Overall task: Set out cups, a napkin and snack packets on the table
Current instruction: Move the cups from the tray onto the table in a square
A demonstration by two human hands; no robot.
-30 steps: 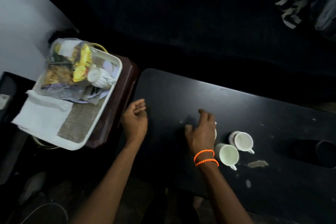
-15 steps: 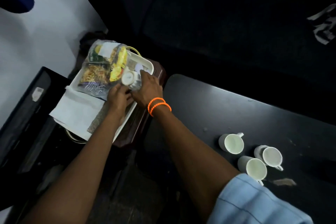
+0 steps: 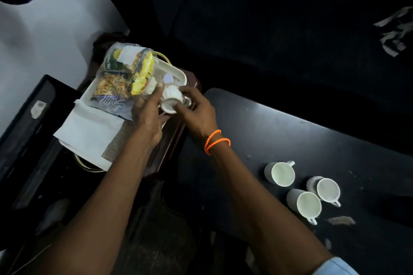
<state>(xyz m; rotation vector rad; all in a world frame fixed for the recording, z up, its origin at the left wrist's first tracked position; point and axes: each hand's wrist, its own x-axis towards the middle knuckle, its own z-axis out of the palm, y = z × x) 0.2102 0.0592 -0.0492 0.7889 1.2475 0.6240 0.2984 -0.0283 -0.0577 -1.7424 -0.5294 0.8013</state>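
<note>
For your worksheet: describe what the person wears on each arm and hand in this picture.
The right hand has two bright orange beaded bracelets around its wrist and a light blue sleeve at the upper arm. The left hand and forearm wear nothing visible.

Both hands meet over the tray (image 3: 176,69) at ten o'clock: the right hand (image 3: 196,110) grips a tilted white cup (image 3: 171,98), and the left hand (image 3: 146,111) touches it. Snack packets (image 3: 125,76) and a napkin (image 3: 89,131) lie on the tray. Three cups (image 3: 302,187) stand on the table (image 3: 290,136) at four o'clock.
</note>
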